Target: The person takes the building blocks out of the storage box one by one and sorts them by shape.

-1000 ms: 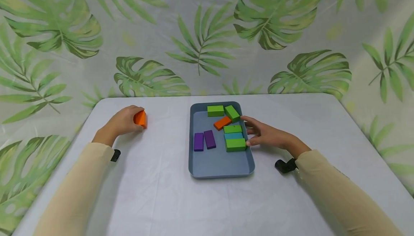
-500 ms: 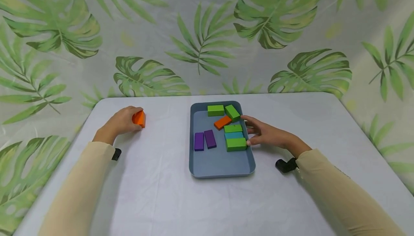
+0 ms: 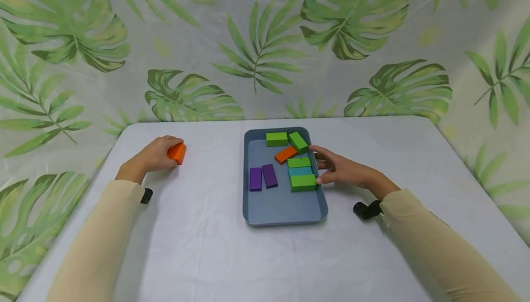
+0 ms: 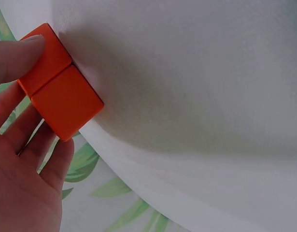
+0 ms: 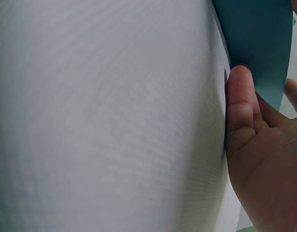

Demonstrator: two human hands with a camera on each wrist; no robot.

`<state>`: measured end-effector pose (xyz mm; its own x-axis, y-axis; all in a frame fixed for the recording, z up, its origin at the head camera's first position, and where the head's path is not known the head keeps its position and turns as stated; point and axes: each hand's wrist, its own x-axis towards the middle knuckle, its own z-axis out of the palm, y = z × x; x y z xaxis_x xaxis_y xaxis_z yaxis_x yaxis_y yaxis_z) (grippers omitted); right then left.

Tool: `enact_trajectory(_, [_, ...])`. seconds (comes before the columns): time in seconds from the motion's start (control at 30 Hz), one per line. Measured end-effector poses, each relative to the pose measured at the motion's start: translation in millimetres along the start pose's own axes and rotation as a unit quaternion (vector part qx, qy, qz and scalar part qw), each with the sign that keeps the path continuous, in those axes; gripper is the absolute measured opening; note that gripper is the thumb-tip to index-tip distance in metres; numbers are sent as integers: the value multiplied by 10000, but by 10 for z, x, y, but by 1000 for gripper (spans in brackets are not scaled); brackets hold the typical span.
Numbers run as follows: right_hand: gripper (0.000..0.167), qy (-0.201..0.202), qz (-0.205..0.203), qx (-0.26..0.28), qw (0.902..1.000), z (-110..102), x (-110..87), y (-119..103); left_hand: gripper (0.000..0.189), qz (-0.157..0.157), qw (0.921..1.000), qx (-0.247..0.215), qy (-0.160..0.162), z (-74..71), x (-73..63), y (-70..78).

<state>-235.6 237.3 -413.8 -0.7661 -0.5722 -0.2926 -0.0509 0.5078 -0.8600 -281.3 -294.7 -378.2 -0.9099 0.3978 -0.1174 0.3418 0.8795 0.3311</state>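
The left hand (image 3: 152, 155) is curled and has hold of two smooth, bright orange blocks (image 4: 68, 104), pressed side by side with a thin line between them. The thumb lies on one block, and the other fingers bend round the back. They are at the far left part of the table with the white cloth (image 3: 215, 256), well apart from the tray.

The right hand (image 3: 349, 171) is partly open, its fingers spread and a bit bent. It grips no block. Its fingertips touch the right side of a smooth, grey-blue tray (image 3: 265, 211) with round corners, and the thumb rests on the outside of that wall.

At the far end of the tray are a flat green block (image 3: 276, 139) and a slanted green block (image 3: 298, 142). Just nearer is a thin orange block (image 3: 285, 155), turned at an angle. Next comes a row by the right wall: a thin green block (image 3: 299, 162), a light blue block (image 3: 300, 171) and a thick green block (image 3: 303, 183). The thin green one has a tiny dark mark on top, too small to read. On the left side, a straight purple block (image 3: 255, 179) lies beside a tilted purple block (image 3: 269, 176).
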Motion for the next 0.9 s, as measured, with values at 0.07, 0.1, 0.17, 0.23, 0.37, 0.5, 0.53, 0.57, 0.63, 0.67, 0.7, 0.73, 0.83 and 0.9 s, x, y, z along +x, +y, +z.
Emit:
enact_trajectory(0.07, [97,2,-8,15,10000,-3,7,2,65,6,10000,9,10,-9,-2,-4])
enact_trajectory(0.1, [97,0,-13,21,10000,-4,10,3,65,2,10000,7,9,-12,-3,-6])
enact_trajectory(0.17, [97,-1,-4,10,10000,-5,14,4,65,-27,10000,2,-9,-14,-6,0])
enact_trajectory(0.23, [98,12,13,1,10000,-5,11,9,65,-44,10000,-27,-25,-12,-13,11])
enact_trajectory(0.37, [98,22,61,-2,10000,-6,0,17,66,-92,9999,-82,-64,4,-18,18])
enact_trajectory(0.5, [98,26,109,-34,9999,-4,0,24,66,-88,9999,-74,-84,21,-27,1])
enact_trajectory(0.53, [98,25,124,-38,9999,-3,1,25,66,-85,9999,-73,-88,24,-30,-2])
enact_trajectory(0.57, [98,26,131,-34,9999,-2,1,25,66,-70,9999,-68,-86,27,-31,-7])
enact_trajectory(0.63, [98,31,139,-38,9999,0,0,26,66,-47,9999,-50,-85,31,-33,-10])
enact_trajectory(0.67, [98,31,139,-36,9999,1,0,24,66,-41,9999,-50,-86,32,-32,-12])
enact_trajectory(0.7, [98,32,137,-24,9999,2,-1,22,67,-57,9999,-58,-91,32,-31,-11])
enact_trajectory(0.73, [98,31,131,-27,9999,2,-3,20,67,-69,9999,-78,-95,31,-29,-11])
enact_trajectory(0.83, [98,39,94,-52,9999,0,-6,14,69,-124,9999,-57,-84,20,-30,-18])
enact_trajectory(0.9, [97,39,90,-57,9999,-1,-8,11,72,-227,9997,-65,-67,6,-45,-19])
